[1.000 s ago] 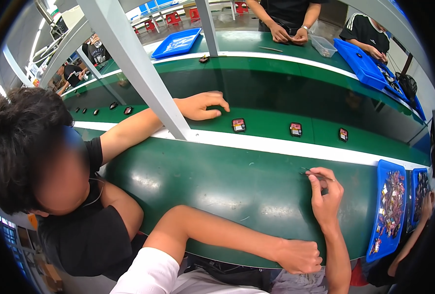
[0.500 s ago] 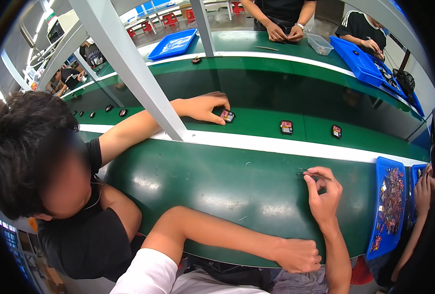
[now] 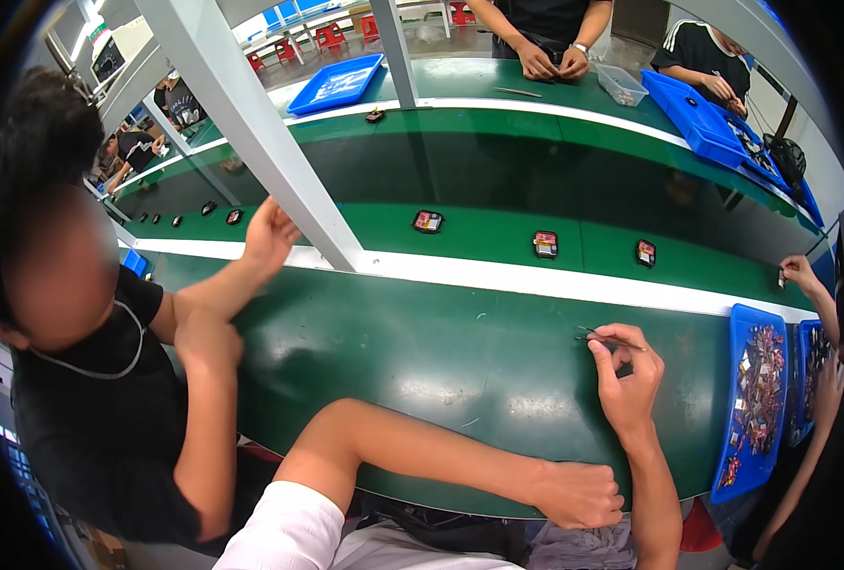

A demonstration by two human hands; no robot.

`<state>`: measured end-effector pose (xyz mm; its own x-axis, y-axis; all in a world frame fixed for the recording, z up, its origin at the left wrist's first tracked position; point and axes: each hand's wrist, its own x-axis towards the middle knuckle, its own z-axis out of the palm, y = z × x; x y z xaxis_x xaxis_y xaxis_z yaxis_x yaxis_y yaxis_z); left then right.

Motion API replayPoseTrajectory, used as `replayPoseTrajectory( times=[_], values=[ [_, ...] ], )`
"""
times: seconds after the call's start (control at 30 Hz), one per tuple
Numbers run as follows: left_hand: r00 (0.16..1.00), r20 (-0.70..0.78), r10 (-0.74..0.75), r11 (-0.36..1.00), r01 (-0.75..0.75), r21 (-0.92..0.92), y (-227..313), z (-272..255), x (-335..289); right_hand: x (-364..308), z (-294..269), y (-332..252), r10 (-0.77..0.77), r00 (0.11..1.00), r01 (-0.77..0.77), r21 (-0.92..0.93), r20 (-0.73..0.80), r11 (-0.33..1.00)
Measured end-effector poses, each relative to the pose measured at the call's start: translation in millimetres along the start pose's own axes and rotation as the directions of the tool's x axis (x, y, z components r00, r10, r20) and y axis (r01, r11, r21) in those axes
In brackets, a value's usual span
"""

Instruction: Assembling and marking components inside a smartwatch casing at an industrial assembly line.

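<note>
My left hand (image 3: 578,495) is curled into a fist at the near edge of the green table (image 3: 384,332), its forearm lying across the front; nothing shows in it. To its upper right, my right hand (image 3: 629,375) is raised above the table, pinching a pair of thin tweezers (image 3: 616,339) whose tips point left and stand slightly apart, with nothing between them. Beyond the white rail, small black cases with pink and silver parts inside lie on the green belt: one case (image 3: 428,221), a second case (image 3: 545,244) and a third case (image 3: 646,253). Neither of my hands touches them.
A blue tray (image 3: 723,465) of small pink and silver parts stands at the right. A grey post (image 3: 251,123) rises from the rail. At left sits a co-worker, arm (image 3: 215,302) over the table. Another person's hand (image 3: 798,273) holds a small piece over the belt at right.
The co-worker at left has let go of a case and drawn that hand back left. The cases have shifted slightly left. A person's hand has come in over the belt at right. My hands stay still.
</note>
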<state>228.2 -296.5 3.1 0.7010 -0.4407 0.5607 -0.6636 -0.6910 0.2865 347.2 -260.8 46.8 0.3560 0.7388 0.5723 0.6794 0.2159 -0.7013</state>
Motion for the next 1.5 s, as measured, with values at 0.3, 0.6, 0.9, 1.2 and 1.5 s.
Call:
replayPoseTrajectory(
  times=[0.3,0.6,0.9,1.2,1.5],
  values=[
    [0.999,-0.036,0.002,1.0,-0.003,-0.028,-1.6,-0.6,3.7,0.1,-2.5,-1.9,0.044,0.999,-0.044,-0.01,0.001,0.999],
    [0.998,0.058,-0.002,1.0,0.002,0.005,0.6,-3.2,0.8,-2.3,-1.3,5.6,0.047,0.999,-0.048,-0.024,-0.01,0.999],
    [0.998,0.064,-0.029,1.0,0.029,0.002,5.2,-5.4,2.5,-3.8,-2.6,2.5,0.017,1.0,-0.017,-0.018,-0.015,1.0],
    [0.999,0.041,-0.024,1.0,0.025,-0.002,-2.1,-6.2,8.1,-0.6,-13.1,2.8,0.008,1.0,-0.009,-0.069,-0.021,0.998],
    [0.998,0.054,-0.033,0.999,0.034,-0.008,4.1,-1.7,1.6,-2.9,-4.3,-0.8,-0.019,0.999,0.018,-0.004,-0.034,1.0]
  ],
)
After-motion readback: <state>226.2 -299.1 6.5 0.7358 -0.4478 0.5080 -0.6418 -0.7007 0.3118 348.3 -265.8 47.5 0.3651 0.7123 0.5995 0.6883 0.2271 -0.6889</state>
